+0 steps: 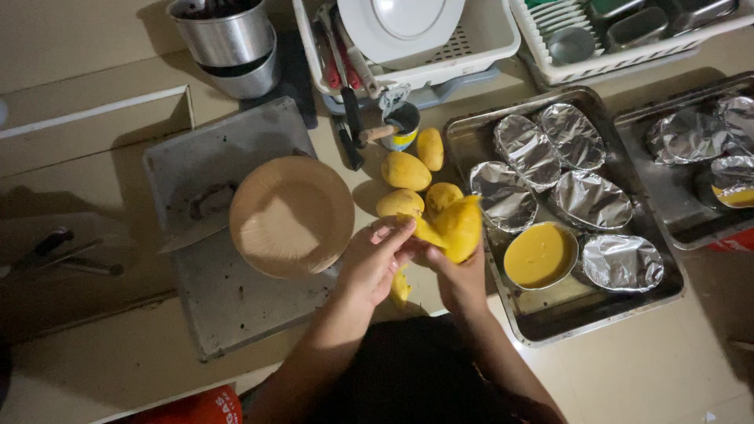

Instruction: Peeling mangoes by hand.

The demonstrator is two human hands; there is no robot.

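My right hand [459, 279] holds a yellow mango [459, 225] from below, just left of a steel tray. My left hand [375, 257] pinches a strip of the mango's peel [420, 230] on its left side. A loose piece of yellow peel [400, 288] lies on the counter under my left wrist. Behind my hands lie several more yellow mangoes [406, 170]. A round brown plate [292, 216] rests on a grey board [228, 302] to the left of my left hand.
The steel tray [550, 326] holds foil-covered bowls [591, 200] and one open bowl of yellow puree [539, 255]. A second tray [691, 224] with foil bowls is at right. White dish racks [479, 47], steel pots [228, 39], knives [349, 110] stand behind.
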